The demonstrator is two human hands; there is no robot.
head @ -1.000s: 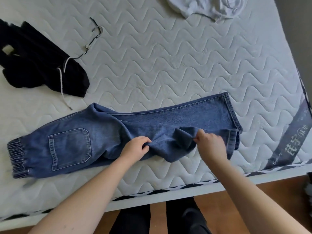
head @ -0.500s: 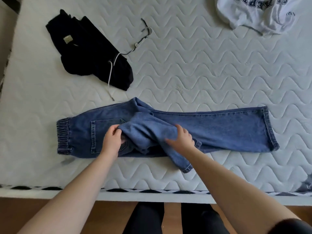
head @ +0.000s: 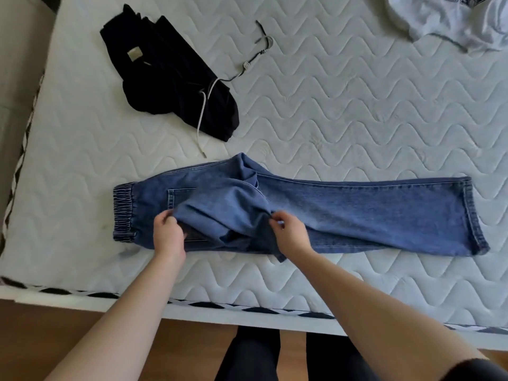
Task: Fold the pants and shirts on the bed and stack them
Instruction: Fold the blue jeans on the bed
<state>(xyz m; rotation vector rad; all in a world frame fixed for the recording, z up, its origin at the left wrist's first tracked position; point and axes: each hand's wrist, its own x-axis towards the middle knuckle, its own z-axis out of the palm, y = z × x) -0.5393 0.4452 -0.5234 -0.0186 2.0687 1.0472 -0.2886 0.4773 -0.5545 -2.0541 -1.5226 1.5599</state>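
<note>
Blue jeans (head: 357, 215) lie lengthwise across the near part of the white quilted mattress (head: 357, 119), elastic waistband at the left, one leg stretched to the right. The other leg is doubled back over the seat as a loose flap. My left hand (head: 167, 235) pinches the flap's left corner above the back pocket. My right hand (head: 291, 235) pinches the flap's right edge near the jeans' middle. Black pants (head: 170, 75) with a white drawstring lie bunched at the back left. A white shirt (head: 453, 20) lies crumpled at the top right corner.
A dark cord (head: 261, 42) trails on the mattress beside the black pants. The mattress's near edge has a black-and-white trim (head: 247, 306). Below it are wooden floor and my dark-clothed legs (head: 255, 356). A pale surface borders the bed at the far left.
Both hands have carried the jeans' lower leg leftward over the seat, from near the right hem to the back pocket. The view has shifted, so the bed's left side now shows.
</note>
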